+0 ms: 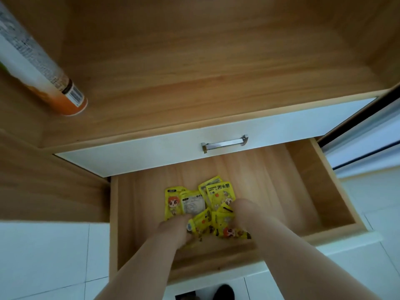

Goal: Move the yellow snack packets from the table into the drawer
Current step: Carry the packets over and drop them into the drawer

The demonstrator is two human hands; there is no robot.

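Both hands are down in the open drawer (287, 182), left hand (173, 229) and right hand (243, 210) on the heap of yellow packets (216, 195) lying on its floor. The fingers are hidden, so I can't tell gripping from letting go. The danger: a packet clings and rides out when the hands lift.

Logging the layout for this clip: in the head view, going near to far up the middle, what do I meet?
Dark shoe → front wall of the open drawer → yellow snack packets → metal handle → wooden tabletop.
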